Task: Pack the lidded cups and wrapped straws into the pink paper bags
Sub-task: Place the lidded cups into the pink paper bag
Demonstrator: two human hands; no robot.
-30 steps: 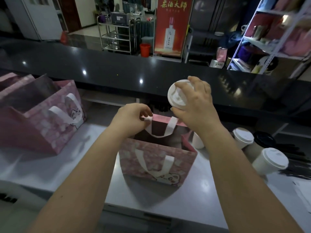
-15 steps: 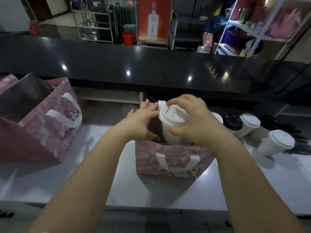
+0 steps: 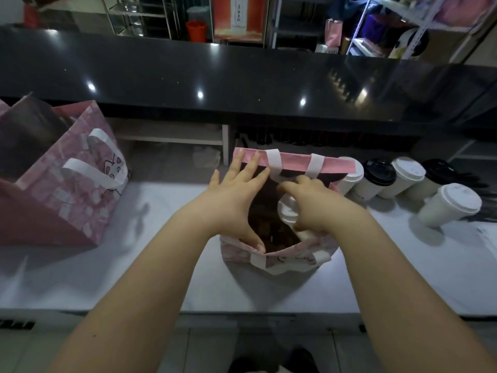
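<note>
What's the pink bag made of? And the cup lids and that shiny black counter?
The bag looks like matte paper: sharp folded creases, flat white handles. The lids seem to be thin plastic, smooth and moulded with a raised rim. The counter is polished stone or a look-alike, glossy enough to mirror lights; I cannot tell which.

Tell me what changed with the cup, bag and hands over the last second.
The right hand lowered the white-lidded cup from above the pink bag down into it, keeping its grip. The left hand released the bag's handle and now spreads the mouth with straight fingers. The spare cups at right and the other bags at left stayed put.
</note>
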